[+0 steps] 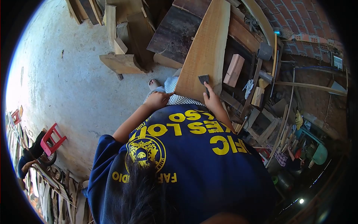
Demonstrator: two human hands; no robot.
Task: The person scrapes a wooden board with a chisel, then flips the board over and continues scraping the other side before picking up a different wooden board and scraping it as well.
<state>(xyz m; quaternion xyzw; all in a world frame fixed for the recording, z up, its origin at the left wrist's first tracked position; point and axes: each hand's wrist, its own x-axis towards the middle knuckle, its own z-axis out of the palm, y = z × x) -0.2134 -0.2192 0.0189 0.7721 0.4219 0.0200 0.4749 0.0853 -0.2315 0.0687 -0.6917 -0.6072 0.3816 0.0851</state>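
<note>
A long, pale wooden board [205, 44] slopes away from my lap, its near end by my striped trousers [186, 100]. My left hand [158, 100] is closed at the board's near left corner, fingertips at its edge. In my right hand [213, 100] is a putty knife [204, 79], its dark, wide blade against the board's face. The index finger stretches along the tool towards the blade. The palm hides most of the handle.
Dark planks [175, 35] and wood offcuts [121, 61] lie ahead. To the right are a reddish wood block [234, 70], a grey cylinder [264, 51] and a brick wall [298, 18]. A red stool [53, 140] and people are further back on both sides.
</note>
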